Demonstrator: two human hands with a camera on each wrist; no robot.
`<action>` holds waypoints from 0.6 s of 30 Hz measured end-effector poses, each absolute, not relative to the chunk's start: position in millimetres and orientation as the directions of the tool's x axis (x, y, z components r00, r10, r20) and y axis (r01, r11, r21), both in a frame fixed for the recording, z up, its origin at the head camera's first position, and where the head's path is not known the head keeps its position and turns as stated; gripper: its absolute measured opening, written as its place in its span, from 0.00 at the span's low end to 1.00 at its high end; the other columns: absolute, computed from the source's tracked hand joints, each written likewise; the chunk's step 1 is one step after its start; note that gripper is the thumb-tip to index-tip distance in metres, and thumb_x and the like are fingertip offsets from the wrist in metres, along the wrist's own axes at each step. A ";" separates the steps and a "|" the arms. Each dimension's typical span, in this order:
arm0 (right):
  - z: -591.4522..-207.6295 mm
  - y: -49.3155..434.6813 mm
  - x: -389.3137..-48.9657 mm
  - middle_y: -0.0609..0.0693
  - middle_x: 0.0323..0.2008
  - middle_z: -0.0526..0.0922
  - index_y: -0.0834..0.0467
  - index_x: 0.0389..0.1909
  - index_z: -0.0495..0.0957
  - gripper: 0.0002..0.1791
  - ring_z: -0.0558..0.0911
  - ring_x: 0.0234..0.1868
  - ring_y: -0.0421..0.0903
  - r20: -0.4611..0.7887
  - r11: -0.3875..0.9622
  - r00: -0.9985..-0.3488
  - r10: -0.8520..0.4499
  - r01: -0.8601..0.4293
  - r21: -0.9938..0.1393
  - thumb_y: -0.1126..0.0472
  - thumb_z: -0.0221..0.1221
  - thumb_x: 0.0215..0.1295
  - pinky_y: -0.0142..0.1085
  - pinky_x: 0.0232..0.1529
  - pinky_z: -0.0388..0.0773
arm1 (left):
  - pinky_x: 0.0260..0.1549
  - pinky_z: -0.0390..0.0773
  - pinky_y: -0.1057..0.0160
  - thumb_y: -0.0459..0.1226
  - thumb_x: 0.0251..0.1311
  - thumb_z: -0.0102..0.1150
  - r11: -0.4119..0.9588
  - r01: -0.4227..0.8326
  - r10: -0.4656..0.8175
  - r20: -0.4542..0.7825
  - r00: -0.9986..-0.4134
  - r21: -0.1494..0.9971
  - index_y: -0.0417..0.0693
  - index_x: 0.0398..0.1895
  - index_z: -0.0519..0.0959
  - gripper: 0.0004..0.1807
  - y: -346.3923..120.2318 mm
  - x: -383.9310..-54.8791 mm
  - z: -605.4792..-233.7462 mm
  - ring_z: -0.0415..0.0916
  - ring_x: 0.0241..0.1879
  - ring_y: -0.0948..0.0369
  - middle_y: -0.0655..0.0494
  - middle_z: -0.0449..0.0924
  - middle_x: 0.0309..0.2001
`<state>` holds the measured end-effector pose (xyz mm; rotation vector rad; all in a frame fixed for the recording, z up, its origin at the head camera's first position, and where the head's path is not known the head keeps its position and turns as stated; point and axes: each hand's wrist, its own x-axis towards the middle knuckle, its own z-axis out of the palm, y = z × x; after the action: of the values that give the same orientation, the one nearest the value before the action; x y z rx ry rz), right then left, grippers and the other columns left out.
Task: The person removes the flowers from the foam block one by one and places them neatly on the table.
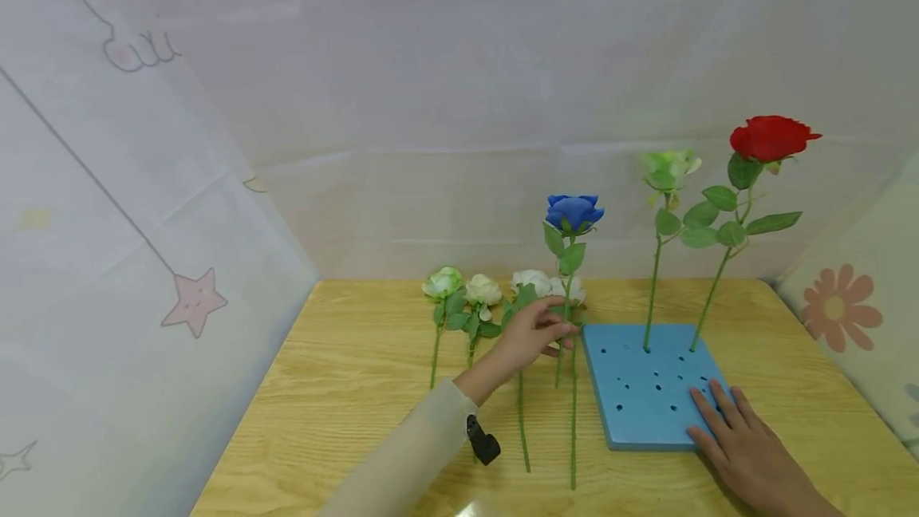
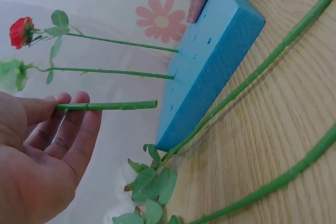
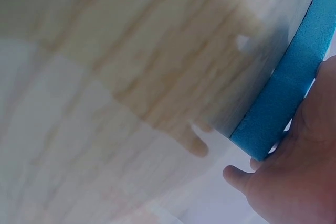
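L hand (image 1: 527, 333) has the blue rose (image 1: 574, 212) by its stem, thumb & fingers (image 2: 65, 132) pinching it approx. mid-length. Rose is upright, bloom up, just L of the foam board's (image 1: 642, 429) left edge; cut end of stem is free in the air, clear of the board in the left wrist view.

R hand (image 1: 750, 449) rests on the board's near-right corner, fingers spread apart & pressing flat, holding no flower. In the right wrist view that hand is up against the board's side.

Board lies twd the bench's (image 1: 345, 421) right edge, w/ several small holes. Two stems stand in it nr its far edge: red rose (image 1: 771, 139) by the far-right corner, tilted right; pale green rose (image 1: 668, 170) a bit left of it, nearly upright.

Other flowers lie on the bench, heads twd far edge, stems twd near edge. L to R: green-white rose (image 1: 443, 282), cream rose (image 1: 483, 290), then two white roses (image 1: 531, 281) side by side, partly behind L hand.
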<state>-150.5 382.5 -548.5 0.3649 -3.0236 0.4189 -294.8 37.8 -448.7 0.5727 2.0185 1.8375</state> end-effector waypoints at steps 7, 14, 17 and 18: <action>-547.0 383.2 -152.2 0.68 0.78 0.47 0.59 0.80 0.54 0.38 0.40 0.78 0.71 0.059 0.940 -0.979 -0.194 -0.203 -0.275 0.41 0.47 0.79 0.75 0.61 0.58 | 0.48 0.83 0.41 0.37 0.74 0.56 0.053 0.026 0.538 -0.006 -0.843 0.998 0.54 0.76 0.63 0.30 12.2 -290.4 -448.1 0.82 0.51 0.41 0.44 0.82 0.55; -546.1 383.5 -151.9 0.70 0.78 0.48 0.60 0.79 0.55 0.38 0.39 0.78 0.70 0.054 0.933 -0.978 -0.202 -0.208 -0.293 0.42 0.48 0.80 0.73 0.66 0.52 | 0.50 0.80 0.35 0.36 0.72 0.59 0.084 0.005 0.505 -0.038 -0.862 0.996 0.50 0.74 0.67 0.28 -13.5 -286.2 -450.7 0.84 0.49 0.46 0.48 0.79 0.51; -547.0 384.0 -151.1 0.72 0.77 0.48 0.62 0.79 0.56 0.37 0.38 0.78 0.70 0.065 0.926 -0.975 -0.213 -0.223 -0.304 0.44 0.48 0.80 0.64 0.75 0.34 | 0.50 0.80 0.36 0.36 0.72 0.59 0.096 -0.002 0.495 -0.049 -0.868 0.995 0.50 0.74 0.68 0.28 -24.4 -282.9 -449.7 0.84 0.49 0.45 0.48 0.78 0.51; -547.6 384.2 -151.0 0.72 0.77 0.49 0.62 0.79 0.56 0.37 0.37 0.78 0.69 0.066 0.928 -0.974 -0.215 -0.225 -0.296 0.44 0.48 0.80 0.58 0.76 0.27 | 0.49 0.81 0.37 0.36 0.72 0.60 0.105 -0.004 0.489 -0.055 -0.871 0.994 0.51 0.73 0.69 0.28 -28.0 -281.7 -449.4 0.84 0.49 0.46 0.48 0.78 0.51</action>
<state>-151.0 384.2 -547.6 0.3489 -3.0528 0.4746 -281.7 -28.0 -449.4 0.4735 2.0194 1.8189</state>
